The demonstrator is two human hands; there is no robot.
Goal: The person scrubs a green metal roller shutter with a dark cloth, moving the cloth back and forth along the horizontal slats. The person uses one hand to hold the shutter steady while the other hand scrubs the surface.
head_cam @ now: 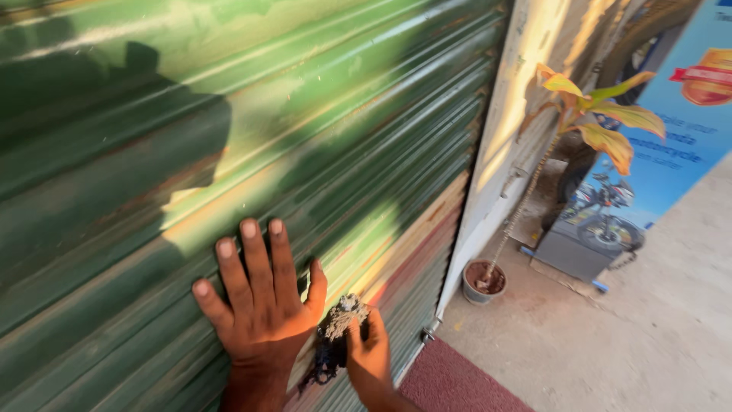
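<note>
My left hand (259,301) lies flat with fingers spread on a green ribbed metal roller shutter (252,122), low on its face. Just right of it, my right hand (368,352) is closed around a worn, crusty padlock (343,315) that sits against the shutter. A dark bunch of keys or chain (326,365) hangs below the padlock, between my two wrists. My shadow falls across the upper left of the shutter.
A pale wall post (526,99) borders the shutter on the right. A thin plant with yellow-green leaves (598,114) stands in a small grey pot (483,281) on the concrete ground. A blue poster board (656,152) stands behind. A maroon mat (457,381) lies at the shutter's foot.
</note>
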